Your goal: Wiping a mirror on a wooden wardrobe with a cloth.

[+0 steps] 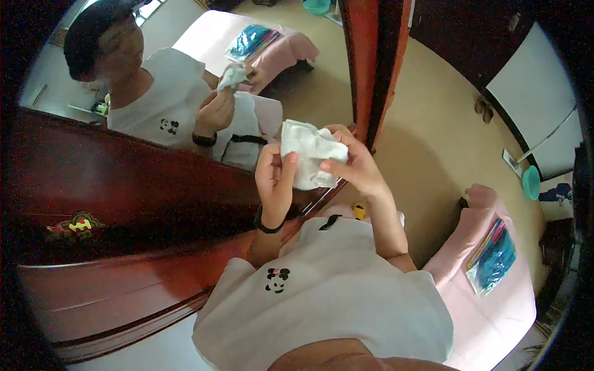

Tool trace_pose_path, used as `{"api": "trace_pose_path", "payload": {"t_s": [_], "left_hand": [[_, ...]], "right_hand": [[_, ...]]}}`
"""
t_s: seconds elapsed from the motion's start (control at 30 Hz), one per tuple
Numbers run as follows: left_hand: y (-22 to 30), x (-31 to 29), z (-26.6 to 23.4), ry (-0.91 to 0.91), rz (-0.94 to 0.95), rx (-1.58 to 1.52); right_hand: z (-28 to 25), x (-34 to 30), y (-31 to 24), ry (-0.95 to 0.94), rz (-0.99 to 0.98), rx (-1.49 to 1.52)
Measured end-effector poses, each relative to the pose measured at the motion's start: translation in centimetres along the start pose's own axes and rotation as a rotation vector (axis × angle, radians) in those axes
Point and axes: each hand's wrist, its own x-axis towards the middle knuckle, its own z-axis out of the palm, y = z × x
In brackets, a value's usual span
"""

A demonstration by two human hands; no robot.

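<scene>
A white folded cloth (309, 145) is held up in front of my chest, slightly crumpled on its right side. My left hand (275, 182) grips its left edge, thumb on the near face and fingers behind. On the other side my right hand (362, 167) pinches the cloth, with its thumb pressed on the front and its fingers mostly hidden behind. A black band circles my left wrist. The mirror (309, 80) beyond reflects both hands around the same cloth.
Dark red wooden furniture (142, 204) frames the mirror close at the left. At the lower right, a pink-covered bench (445, 253) bears a clear packet (495, 260) with blue contents. Farther off are a teal basin (531, 182) and dark slippers (484, 110) on the floor.
</scene>
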Motion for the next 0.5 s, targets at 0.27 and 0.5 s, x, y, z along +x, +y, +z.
{"api": "trace_pose_path", "payload": {"t_s": [0.27, 0.5], "left_hand": [[-0.3, 0.2, 0.7, 0.116, 0.024, -0.048], [-1.9, 0.5, 0.2, 0.156, 0.133, 0.077]], "right_hand": [[-0.4, -0.1, -1.4, 0.222, 0.286, 0.221], [-0.9, -0.1, -0.8, 0.338, 0.278, 0.104]]}}
